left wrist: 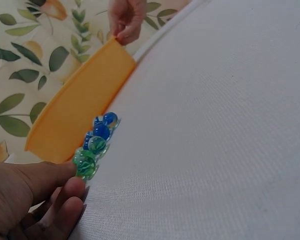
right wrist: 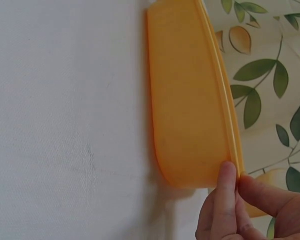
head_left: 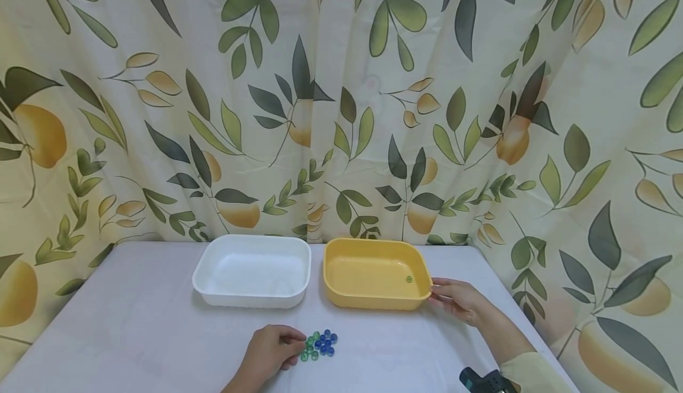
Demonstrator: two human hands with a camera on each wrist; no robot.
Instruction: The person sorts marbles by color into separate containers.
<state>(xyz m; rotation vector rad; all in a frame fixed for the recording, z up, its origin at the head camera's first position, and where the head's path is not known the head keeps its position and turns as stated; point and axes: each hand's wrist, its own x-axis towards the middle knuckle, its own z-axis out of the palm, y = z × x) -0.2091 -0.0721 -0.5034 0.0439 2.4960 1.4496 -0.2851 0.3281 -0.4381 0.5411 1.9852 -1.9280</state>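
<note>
Green marbles (head_left: 315, 355) and blue marbles (head_left: 327, 342) lie in a small cluster on the white cloth. My left hand (head_left: 274, 348) is at the cluster's left side, its thumb and fingertips right at a green marble (left wrist: 85, 166); I cannot tell whether they pinch it. With the right hand (head_left: 458, 299) I hold the yellow tray (head_left: 368, 302) by its right end, thumb at the rim and fingers against the outer wall, as the right wrist view shows. One small green marble (head_left: 409, 279) sits inside that tray, toward its right side.
Left of the yellow tray stands a white tray (head_left: 251, 299), with a narrow gap between them. Behind the table (head_left: 160, 334) hangs a leaf-and-fruit patterned curtain (head_left: 341, 114). A black device (head_left: 487, 381) shows by the right sleeve.
</note>
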